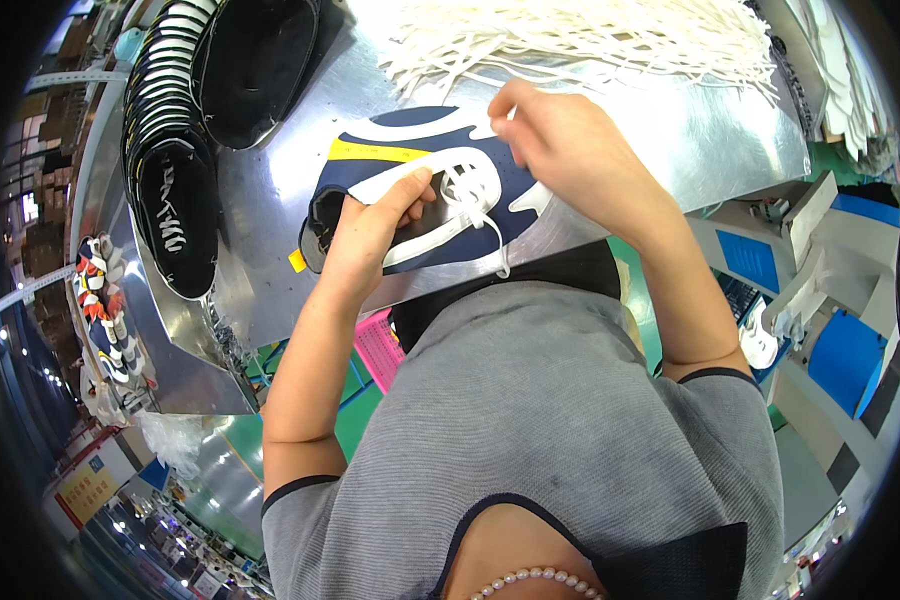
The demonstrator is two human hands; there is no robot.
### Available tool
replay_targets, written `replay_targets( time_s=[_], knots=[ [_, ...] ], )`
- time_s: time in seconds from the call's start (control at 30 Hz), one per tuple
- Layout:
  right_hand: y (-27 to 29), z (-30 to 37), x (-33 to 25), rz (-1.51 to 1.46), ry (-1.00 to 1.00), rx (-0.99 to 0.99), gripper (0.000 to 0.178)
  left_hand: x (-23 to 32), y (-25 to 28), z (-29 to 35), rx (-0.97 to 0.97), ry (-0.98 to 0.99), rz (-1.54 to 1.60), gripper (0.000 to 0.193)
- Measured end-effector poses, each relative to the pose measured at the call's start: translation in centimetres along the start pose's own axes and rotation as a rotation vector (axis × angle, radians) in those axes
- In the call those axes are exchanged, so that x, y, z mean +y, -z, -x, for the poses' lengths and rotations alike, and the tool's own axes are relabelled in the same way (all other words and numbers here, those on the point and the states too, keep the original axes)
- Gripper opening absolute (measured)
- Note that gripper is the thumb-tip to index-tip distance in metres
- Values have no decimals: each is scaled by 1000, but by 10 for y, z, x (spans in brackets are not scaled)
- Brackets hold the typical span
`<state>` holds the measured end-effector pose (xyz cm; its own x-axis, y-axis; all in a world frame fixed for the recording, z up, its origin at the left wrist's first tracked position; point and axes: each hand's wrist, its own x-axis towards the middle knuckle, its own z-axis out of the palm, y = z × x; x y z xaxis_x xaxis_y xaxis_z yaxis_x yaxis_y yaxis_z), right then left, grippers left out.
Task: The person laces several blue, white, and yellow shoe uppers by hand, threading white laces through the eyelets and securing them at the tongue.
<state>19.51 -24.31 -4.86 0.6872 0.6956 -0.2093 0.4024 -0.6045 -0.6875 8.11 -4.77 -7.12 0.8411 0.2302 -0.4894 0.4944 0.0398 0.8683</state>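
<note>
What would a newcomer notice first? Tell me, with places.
Likely the navy, white and yellow shoe upper at the table's near edge, gripped by the left hand, the right hand close by. Next, the heap of white laces at the far right, then the stacked dark shoe parts along the left.

Head view, taken by the left of two side-by-side fisheye cameras worn on the person's head, facing steeply down past the grey shirt (560,430), which fills the lower middle, toward the bench (266,205) across the upper part. The left hand (378,218) and right hand (560,138) lie at close range in the upper middle; the wide, upright, unmirrored field also takes in the more distant green floor (238,448), with straight edges bowing toward the dark circular rim.
</note>
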Motion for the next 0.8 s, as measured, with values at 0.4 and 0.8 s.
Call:
replay_targets(
  time_s=[0.4,0.8],
  knots=[
    [-74,-19,12,-25,132,540,24,19,6,-20,-207,228,137,10],
    [-74,-26,16,-31,-50,523,30,26,16,65,169,-586,-496,12]
  ],
)
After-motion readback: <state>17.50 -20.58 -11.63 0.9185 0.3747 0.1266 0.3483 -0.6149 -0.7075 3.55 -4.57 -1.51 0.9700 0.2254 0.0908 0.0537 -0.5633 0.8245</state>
